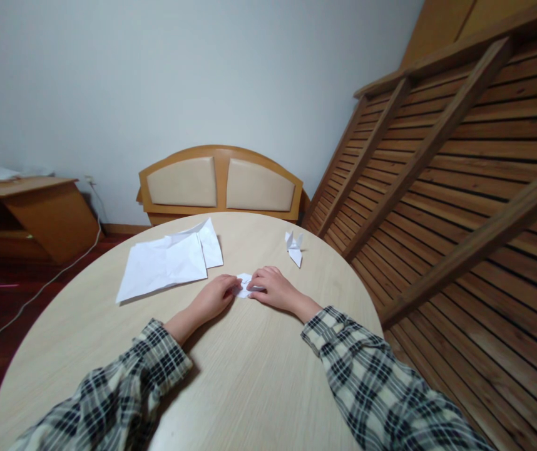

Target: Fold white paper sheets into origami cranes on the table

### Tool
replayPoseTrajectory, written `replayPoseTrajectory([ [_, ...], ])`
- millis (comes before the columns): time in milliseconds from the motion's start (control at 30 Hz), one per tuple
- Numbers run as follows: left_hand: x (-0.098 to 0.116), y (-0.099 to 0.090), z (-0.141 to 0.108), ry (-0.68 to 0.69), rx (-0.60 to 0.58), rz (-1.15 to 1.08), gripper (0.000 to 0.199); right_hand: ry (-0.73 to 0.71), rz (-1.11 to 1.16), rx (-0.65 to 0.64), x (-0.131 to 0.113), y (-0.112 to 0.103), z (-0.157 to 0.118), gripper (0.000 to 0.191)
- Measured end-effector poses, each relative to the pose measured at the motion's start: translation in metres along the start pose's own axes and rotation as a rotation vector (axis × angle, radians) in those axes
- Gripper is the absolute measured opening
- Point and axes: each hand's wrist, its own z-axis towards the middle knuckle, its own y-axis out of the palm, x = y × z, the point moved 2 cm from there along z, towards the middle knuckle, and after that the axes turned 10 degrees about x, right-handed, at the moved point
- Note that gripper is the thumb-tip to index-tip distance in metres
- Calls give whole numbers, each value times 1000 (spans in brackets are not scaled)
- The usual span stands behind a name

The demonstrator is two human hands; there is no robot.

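A small folded piece of white paper (244,286) lies on the round table (231,376) between my two hands. My left hand (216,295) pinches its left side, with thumb and fingers closed together. Over its right side, my right hand (275,288) has its fingers curled and gripping the edge. Parts of the paper are hidden beneath the fingers. Beyond my right hand stands a folded white paper figure (293,248) with two pointed tips. Several creased white paper sheets (165,264) lie beyond my left hand, overlapping each other.
A wooden headboard (221,181) with two cream panels stands behind the table's far edge. Wooden slatted panels (460,188) lean close along the right side. To the left are a wooden desk (47,213) and a white cable (38,291) on the dark red floor.
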Motion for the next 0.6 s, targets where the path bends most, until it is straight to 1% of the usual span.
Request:
replayPoseTrajectory([
  [133,4,-2,0,13,-8,-7,27,14,1,-5,1,2,0,16],
  [300,9,-6,-1,52,-36,16,17,4,-10,-5,2,1,0,18],
  [467,11,-8,0,46,-42,54,22,5,-37,0,3,3,0,26],
  [600,11,-8,0,56,-37,61,22,-9,-71,5,1,3,0,24],
])
